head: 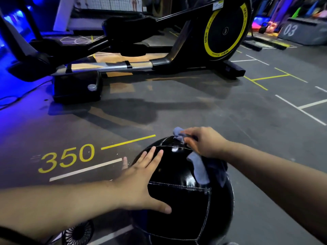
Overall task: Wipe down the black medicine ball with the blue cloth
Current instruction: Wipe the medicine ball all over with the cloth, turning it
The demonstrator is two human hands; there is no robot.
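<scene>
A glossy black medicine ball [184,200] with white stitched seams sits low in the middle of the view, on the gym floor. My left hand [141,181] lies flat on its left side, fingers spread, holding nothing. My right hand [203,141] is at the ball's far top edge, closed on the blue cloth [199,167]. One end of the cloth sticks out past my fingers; the rest hangs down over the ball's upper right.
A black and yellow elliptical trainer [177,50] stands across the floor ahead. Yellow "350" [68,158] and painted lines mark the grey floor. A small black fan [77,233] lies at bottom left. A grey box marked "03" [304,31] sits far right.
</scene>
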